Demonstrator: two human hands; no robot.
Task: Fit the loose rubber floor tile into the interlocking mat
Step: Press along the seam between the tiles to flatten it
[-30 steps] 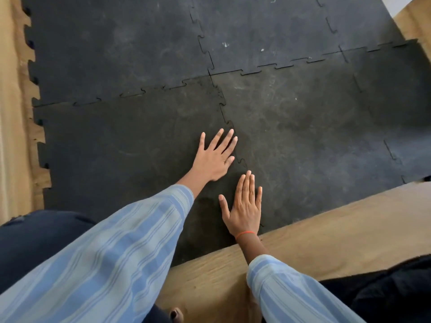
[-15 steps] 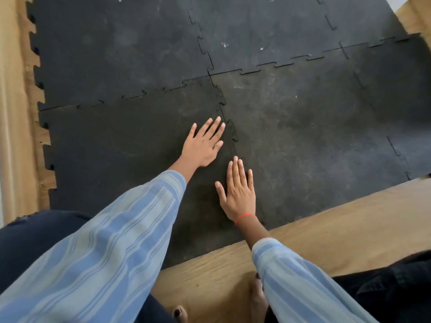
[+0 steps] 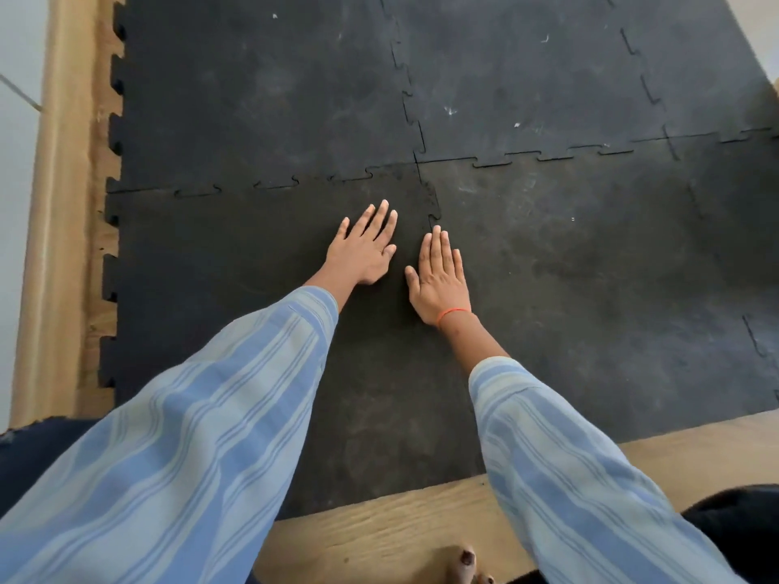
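Looking down from my head camera: a bare toe pokes in at the bottom edge on a strip of pale wooden floor; a dark cloth sits at the lower right corner, and dark fabric shows at the lower left under my sleeve; nothing lies on the black rubber between my hands and the seams.

The black mat of jigsaw-edged pieces fills most of the view, scuffed and flecked with white; wood shows along its left side, where the toothed edge is bare, and along the near edge; a pale wall or floor strip runs up the far left.

The tile I am fitting is the near-left piece; its far edge meets the piece beyond it in a toothed seam that looks partly raised; its right edge meets the near-right piece along a seam that runs down toward my right fingertips.

My left hand lies flat, palm down, on the tile, fingers together and pointing away, gripping nothing; my right hand, with an orange band at the wrist, is flat and spread just beside it, over or just beside the seam, also holding nothing; both arms wear blue striped sleeves.
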